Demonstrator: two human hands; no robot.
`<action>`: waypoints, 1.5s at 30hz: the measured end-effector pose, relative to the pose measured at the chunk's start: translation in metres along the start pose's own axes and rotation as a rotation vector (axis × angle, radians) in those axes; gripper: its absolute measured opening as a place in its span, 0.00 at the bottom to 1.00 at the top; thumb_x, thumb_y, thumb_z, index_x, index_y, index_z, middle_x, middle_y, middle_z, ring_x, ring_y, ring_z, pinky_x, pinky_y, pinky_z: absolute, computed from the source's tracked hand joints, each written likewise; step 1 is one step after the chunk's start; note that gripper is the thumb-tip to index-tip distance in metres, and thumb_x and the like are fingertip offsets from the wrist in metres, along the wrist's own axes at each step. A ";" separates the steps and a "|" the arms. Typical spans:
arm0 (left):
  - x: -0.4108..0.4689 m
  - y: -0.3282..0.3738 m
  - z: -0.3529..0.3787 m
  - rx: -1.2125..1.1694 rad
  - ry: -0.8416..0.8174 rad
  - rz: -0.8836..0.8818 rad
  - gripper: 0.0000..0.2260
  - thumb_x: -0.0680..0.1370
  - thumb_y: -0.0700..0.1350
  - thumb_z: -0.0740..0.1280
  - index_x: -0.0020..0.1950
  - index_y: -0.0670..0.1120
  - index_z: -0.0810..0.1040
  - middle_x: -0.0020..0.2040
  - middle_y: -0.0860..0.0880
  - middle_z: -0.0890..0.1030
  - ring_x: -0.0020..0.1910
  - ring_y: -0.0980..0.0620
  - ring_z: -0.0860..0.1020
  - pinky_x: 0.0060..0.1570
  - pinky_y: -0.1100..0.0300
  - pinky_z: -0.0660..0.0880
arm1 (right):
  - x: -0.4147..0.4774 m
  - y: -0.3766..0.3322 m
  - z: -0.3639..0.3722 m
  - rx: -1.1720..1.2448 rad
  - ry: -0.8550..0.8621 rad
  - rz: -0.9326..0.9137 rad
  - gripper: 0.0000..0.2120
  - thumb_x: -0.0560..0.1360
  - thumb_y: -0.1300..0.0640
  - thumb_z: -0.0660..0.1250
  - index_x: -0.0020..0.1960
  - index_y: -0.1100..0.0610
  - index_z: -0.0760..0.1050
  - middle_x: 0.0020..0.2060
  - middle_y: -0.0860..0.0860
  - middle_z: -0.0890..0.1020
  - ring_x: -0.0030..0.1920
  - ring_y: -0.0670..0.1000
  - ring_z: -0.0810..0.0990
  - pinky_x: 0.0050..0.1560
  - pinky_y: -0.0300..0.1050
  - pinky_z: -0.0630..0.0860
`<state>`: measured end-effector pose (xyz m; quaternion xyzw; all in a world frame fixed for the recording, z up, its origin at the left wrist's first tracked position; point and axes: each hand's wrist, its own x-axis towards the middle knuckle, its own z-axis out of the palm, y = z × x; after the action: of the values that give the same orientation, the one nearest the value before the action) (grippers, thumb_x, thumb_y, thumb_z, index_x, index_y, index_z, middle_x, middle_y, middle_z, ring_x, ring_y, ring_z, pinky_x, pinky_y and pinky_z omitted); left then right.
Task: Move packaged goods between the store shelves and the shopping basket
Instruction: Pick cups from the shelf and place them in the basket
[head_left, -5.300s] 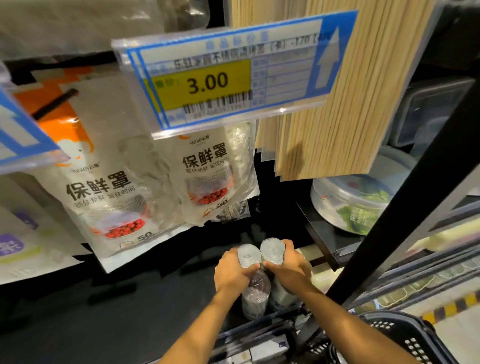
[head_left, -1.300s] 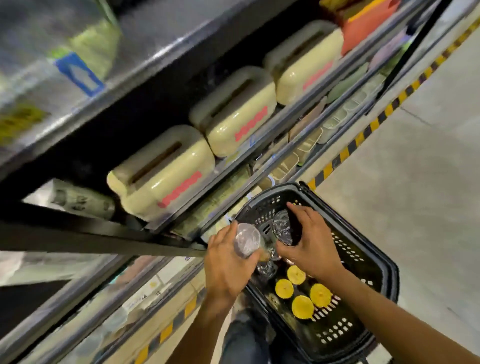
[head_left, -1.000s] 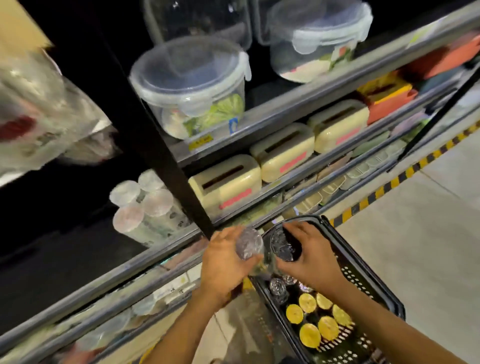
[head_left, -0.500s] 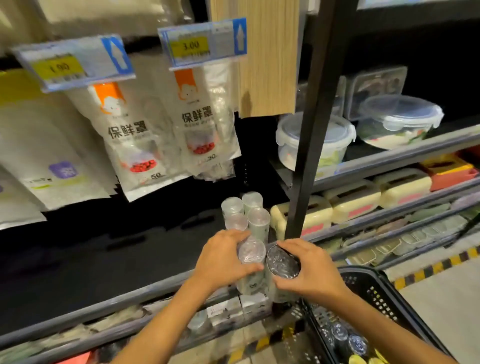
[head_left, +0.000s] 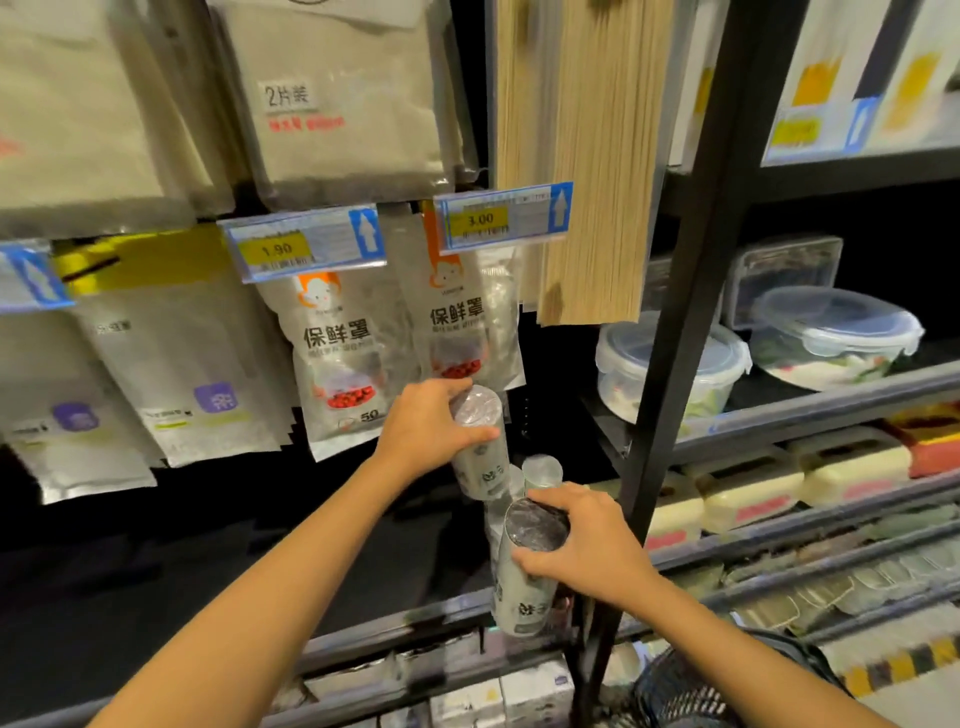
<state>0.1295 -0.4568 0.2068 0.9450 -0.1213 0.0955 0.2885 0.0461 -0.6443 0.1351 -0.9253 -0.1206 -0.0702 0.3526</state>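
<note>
plastic upper tube (head_left: 480, 457): clear lidded cylinder with a printed label, tilted, held in the air in front of the hanging bags, above the dark shelf.
left hand (head_left: 428, 428): fingers over the top and thumb below, wrapped round the upper tube just under its lid.
lower tube (head_left: 522, 587): same kind of pack, near upright, at the front edge of the shelf beside the black post; cannot tell if its base rests on the shelf.
right hand (head_left: 589, 548): fingers and thumb curled round the lower tube's lid end from the right, gripping it.
shelf tubes (head_left: 542, 470): more of the same packs standing behind the lower tube, between the two hands.
shelf (head_left: 363, 644): dark board with a grey front rail.
basket (head_left: 691, 696): dark, perforated, bottom right, below the shelf, only partly in view; contents not visible.
hanging bags (head_left: 337, 364): white pouches with red berries printed on them, under yellow price tags (head_left: 304, 243) reading 1.90 and 3.00.
black post (head_left: 685, 338): upright frame, right of both tubes.
round tubs (head_left: 628, 364): clear lidded containers on the shelf right of the post.
</note>
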 end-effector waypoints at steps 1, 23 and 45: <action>0.010 0.003 0.002 0.005 0.008 0.002 0.33 0.66 0.56 0.77 0.67 0.45 0.75 0.62 0.48 0.79 0.61 0.49 0.77 0.58 0.54 0.75 | 0.005 0.002 0.000 0.016 -0.006 0.002 0.29 0.62 0.41 0.73 0.61 0.49 0.78 0.50 0.44 0.80 0.49 0.41 0.77 0.50 0.31 0.72; 0.140 -0.003 0.127 -0.021 -0.140 -0.068 0.14 0.71 0.48 0.73 0.50 0.41 0.78 0.49 0.41 0.81 0.49 0.42 0.79 0.41 0.56 0.71 | 0.084 0.061 -0.009 0.119 -0.005 0.041 0.38 0.57 0.35 0.66 0.65 0.48 0.74 0.58 0.42 0.75 0.60 0.41 0.73 0.63 0.40 0.70; 0.152 -0.047 0.202 -0.140 -0.262 -0.171 0.16 0.69 0.48 0.73 0.54 0.45 0.80 0.52 0.46 0.82 0.52 0.48 0.79 0.49 0.57 0.75 | 0.098 0.067 -0.005 -0.046 -0.044 0.037 0.32 0.64 0.41 0.71 0.66 0.46 0.70 0.62 0.40 0.71 0.63 0.44 0.68 0.57 0.27 0.60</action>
<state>0.3095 -0.5607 0.0555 0.9339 -0.0836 -0.0621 0.3422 0.1583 -0.6791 0.1173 -0.9365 -0.1095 -0.0459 0.3299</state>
